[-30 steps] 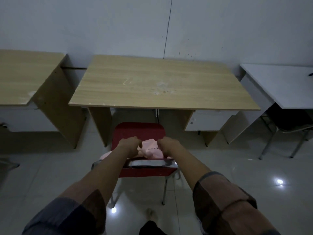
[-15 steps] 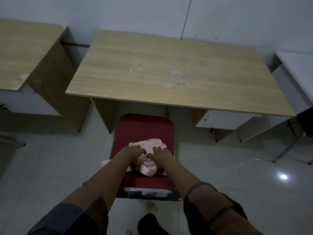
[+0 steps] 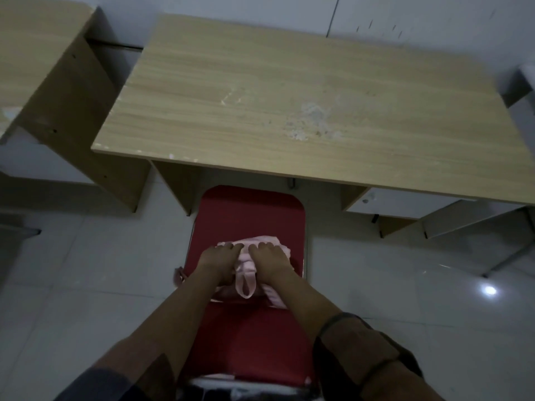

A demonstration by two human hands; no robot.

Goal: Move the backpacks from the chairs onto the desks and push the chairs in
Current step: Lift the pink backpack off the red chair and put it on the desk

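Since the earlier frames both hands have come off the chair's backrest and gone forward and down onto the backpack; the view has closed in over the seat, so the desk now fills the upper frame.

Left hand (image 3: 220, 260): laid on the left side of the backpack (image 3: 254, 266), fingers bent over its top edge and pressing into the fabric. Right hand (image 3: 272, 260): the same on the right side, fingers curled over the top. The two hands lie just beside each other with a strip of pink cloth between them. Both appear to grip the fabric; the thumbs are hidden, so the hold underneath cannot be confirmed.

Backpack: pink, soft, slumped flat on the seat of the chair (image 3: 249, 215), toward the seat's rear half. A carry loop (image 3: 246, 285) hangs toward the camera between the wrists. A bit of pink strap (image 3: 178, 274) sticks out past the seat's left edge.

Chair: red, its front edge just under the near edge of the desk (image 3: 289, 96), most of the seat out in the open. The backrest lies at the bottom of the frame, between the forearms.

Desk: wood-grain top with pale scuffs right of centre. A second desk (image 3: 37, 53) of like finish stands to the left, apart from the first. Floor (image 3: 72, 285): pale glossy tiles with one bright reflection at right.
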